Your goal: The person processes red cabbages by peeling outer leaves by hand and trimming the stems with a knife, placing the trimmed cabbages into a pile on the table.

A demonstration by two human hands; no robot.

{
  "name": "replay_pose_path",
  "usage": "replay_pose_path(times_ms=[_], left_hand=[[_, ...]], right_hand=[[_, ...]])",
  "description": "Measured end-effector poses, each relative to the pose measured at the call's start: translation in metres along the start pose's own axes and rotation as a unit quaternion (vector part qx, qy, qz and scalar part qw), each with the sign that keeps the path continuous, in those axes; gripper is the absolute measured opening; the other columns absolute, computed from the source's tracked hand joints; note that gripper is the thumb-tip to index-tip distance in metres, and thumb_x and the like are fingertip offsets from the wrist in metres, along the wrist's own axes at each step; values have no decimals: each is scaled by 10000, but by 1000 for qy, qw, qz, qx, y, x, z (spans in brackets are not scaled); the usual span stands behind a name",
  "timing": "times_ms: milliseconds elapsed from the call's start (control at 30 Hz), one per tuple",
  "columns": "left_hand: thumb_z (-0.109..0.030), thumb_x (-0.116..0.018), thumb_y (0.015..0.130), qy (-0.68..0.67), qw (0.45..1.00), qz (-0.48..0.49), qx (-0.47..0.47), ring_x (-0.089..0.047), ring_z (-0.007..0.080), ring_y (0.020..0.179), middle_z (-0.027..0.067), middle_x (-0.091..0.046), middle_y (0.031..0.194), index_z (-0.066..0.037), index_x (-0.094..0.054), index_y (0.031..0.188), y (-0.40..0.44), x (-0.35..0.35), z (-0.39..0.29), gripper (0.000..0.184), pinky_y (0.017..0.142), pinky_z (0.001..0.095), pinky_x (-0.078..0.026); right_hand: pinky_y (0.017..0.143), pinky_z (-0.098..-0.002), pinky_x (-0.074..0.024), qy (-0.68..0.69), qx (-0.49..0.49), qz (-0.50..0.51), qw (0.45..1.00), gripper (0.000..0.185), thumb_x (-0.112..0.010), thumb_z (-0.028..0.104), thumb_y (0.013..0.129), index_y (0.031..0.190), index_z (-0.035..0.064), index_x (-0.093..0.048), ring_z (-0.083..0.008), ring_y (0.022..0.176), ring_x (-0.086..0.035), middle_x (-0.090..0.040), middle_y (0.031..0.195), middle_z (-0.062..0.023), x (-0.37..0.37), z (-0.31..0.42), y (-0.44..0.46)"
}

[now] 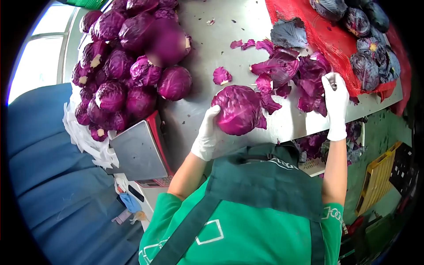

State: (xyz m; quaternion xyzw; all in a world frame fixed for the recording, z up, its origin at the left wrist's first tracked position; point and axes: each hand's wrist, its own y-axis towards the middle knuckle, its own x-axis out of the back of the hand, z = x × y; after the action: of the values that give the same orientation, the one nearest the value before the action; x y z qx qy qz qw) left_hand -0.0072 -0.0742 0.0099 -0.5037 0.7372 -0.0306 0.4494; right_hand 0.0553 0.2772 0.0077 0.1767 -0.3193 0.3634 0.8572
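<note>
My left hand [206, 134], in a white glove, holds a peeled purple cabbage [238, 110] from its left side, over the metal table [194, 128]. To the right, my right hand [336, 104], also gloved, is closed beside the loose purple leaves [311, 81]. A small dark metallic thing shows at its curled fingers; its shape is too small to make out. More torn leaves [278, 66] lie just beyond the held cabbage, and a small leaf piece [221, 76] lies above it.
A tall pile of purple cabbages [119, 66] stands at the left, behind a scale [139, 148]. Darker unpeeled cabbages [365, 70] lie on a red mesh sack [327, 48] at the upper right. Below the table's right edge are leaf scraps [311, 145] and a yellow pallet [377, 176].
</note>
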Motion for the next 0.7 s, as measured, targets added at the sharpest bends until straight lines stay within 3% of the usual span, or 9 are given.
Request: replay_pose_path(times_ms=[67,200,267,300,400,433,533,600,700], left_hand=[[-358,-612,879,-70,996,-10,57,-506,304,1285,153,-473,1432,-46,-433,1414,4,2,-1,644,1121,456,-385],[-485,-653,843,-166,981,48,90,-535,344,1257,145,-495,1418,-132,-461,1412,7,-2,6,696,1074,552,-430],[-535,-653,842,-213,965,88,122,-486,320,1313,114,-480,1439,-162,-455,1419,0,-4,9,716,1123,533,-379],[-558,-649,846,-60,983,172,35,-457,300,1339,96,-475,1450,-170,-449,1428,1,5,23,727,1149,523,-342],[-605,-660,837,129,988,87,11,-383,248,1395,47,-439,1492,-196,-425,1458,-14,-2,19,780,1205,490,-244],[-596,-683,820,-216,959,138,116,-376,258,1400,57,-419,1506,-207,-417,1464,-8,1,20,798,1201,503,-247],[-438,-707,854,-202,977,64,-1,-429,321,1356,125,-435,1466,-131,-410,1436,-11,8,-13,721,1140,544,-346],[-362,-768,779,-70,993,21,-90,-434,279,1352,110,-466,1439,-141,-421,1443,-37,-29,-68,781,1157,463,-323],[-235,-838,700,310,900,-74,-297,-469,205,1272,71,-501,1326,-95,-467,1365,-36,-4,-133,774,1099,381,-362]], right_hand=[[761,-283,-491,30,139,-6,990,212,-718,139,875,1053,29,-684,-146,816,-596,-635,935,-53,-18,3,-13],[808,-236,-446,276,-24,346,896,398,-704,242,902,1275,114,-651,-65,881,-546,-640,1020,-3,-43,77,-46],[802,-229,-441,323,-38,387,863,441,-700,237,915,1313,69,-609,-57,863,-526,-605,976,20,-55,98,-57],[801,-224,-441,346,-68,399,847,428,-697,238,919,1295,52,-613,-56,863,-523,-599,970,23,-56,108,-59],[798,-214,-444,347,-68,405,843,376,-689,222,929,1242,22,-627,-49,878,-524,-594,965,32,-67,123,-59],[803,-206,-446,340,-77,397,849,323,-669,190,944,1214,16,-633,-45,898,-535,-603,977,41,-67,129,-60],[699,-174,-436,329,-64,358,871,284,-624,168,969,1217,32,-634,-19,804,-541,-611,939,36,-77,128,-59],[496,-156,-334,347,-175,375,842,281,-617,173,968,1216,41,-619,2,616,-452,-582,855,41,-74,123,-57],[510,-160,-384,327,-177,358,856,272,-602,180,978,1206,33,-617,-24,639,-527,-625,864,15,-83,89,-56]])
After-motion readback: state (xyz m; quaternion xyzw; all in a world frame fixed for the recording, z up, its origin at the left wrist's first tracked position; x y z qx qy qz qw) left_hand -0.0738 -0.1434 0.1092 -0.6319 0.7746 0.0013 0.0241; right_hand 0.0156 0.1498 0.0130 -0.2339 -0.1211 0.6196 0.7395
